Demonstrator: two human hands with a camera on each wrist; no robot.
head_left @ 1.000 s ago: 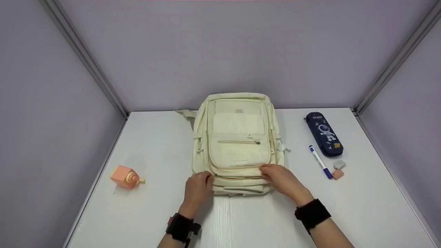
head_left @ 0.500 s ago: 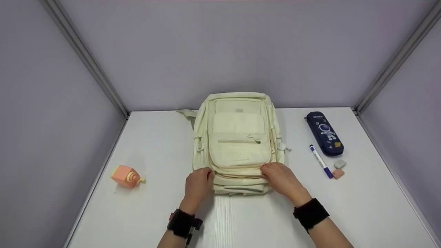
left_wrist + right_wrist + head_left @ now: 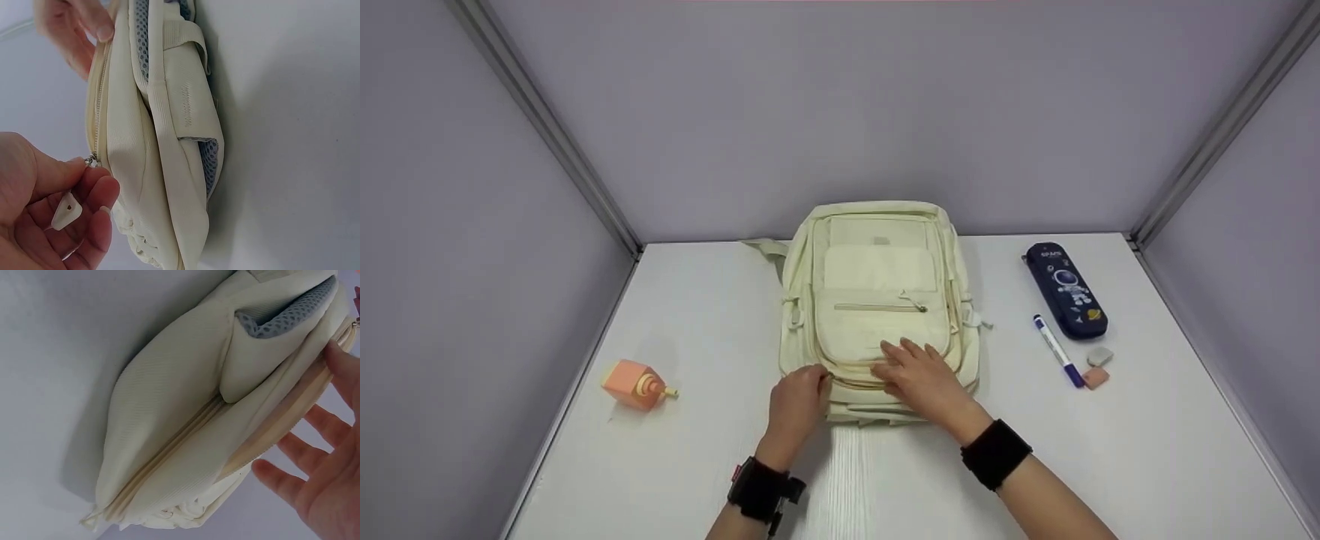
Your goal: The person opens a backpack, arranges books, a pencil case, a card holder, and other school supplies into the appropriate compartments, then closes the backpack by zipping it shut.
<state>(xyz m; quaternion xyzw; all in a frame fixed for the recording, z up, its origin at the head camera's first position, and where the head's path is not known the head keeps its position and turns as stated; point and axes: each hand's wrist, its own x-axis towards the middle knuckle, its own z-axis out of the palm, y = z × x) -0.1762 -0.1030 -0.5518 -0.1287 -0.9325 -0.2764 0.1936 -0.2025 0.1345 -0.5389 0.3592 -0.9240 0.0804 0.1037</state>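
A cream backpack (image 3: 877,266) lies front side up on the white table. At its lower left corner my left hand (image 3: 796,405) pinches a zipper pull (image 3: 91,161) between thumb and forefinger; a pale tab (image 3: 66,212) hangs among the curled fingers. From there the zipper (image 3: 100,101) runs along the bag's bottom edge. My right hand (image 3: 926,384) lies over the lower front with spread, nearly straight fingers. In the right wrist view the right thumb (image 3: 341,365) touches the edge of the zipper line, where peach-coloured lining (image 3: 275,430) shows.
A navy pencil case (image 3: 1066,291) with an astronaut print lies at the right. Near it are a blue-capped marker (image 3: 1057,351), a grey eraser (image 3: 1099,358) and a pinkish eraser (image 3: 1096,377). An orange box-shaped bottle (image 3: 634,385) with a yellow nozzle is at the left. Grey walls enclose the table.
My right hand has let go of the bag's lower right edge and moved left onto its lower front, fingers spread. My left hand has shifted slightly right and up, still pinching the pull.
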